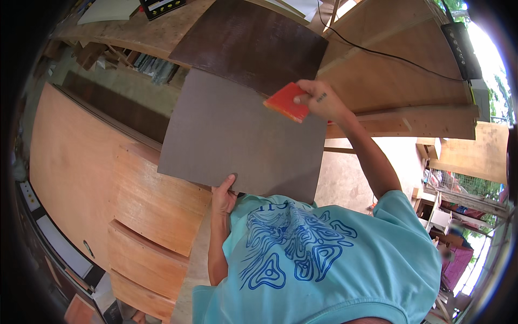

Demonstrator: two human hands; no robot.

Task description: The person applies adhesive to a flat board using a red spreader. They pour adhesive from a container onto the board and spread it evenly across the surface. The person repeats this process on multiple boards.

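Note:
My right hand [323,99] grips a flat red spreader [286,102] with a pale worn edge, held over the far right part of a grey sheet [243,129]. Whether the spreader touches the sheet I cannot tell. At the sheet's near edge is my left hand [224,196], thumb on top and the other fingers hidden below. The sheet looks smooth and matt, with its near edge close to my shirt. Beyond it lies a dark brown, slightly glossy panel [259,38], its near edge meeting or overlapping the sheet's far edge.
A wooden workbench [162,38] runs along the back left. A plywood cabinet with drawer fronts [149,243] stands to my left. At right are a large plywood panel [388,52], a black cable [376,52] and a black power strip [461,48].

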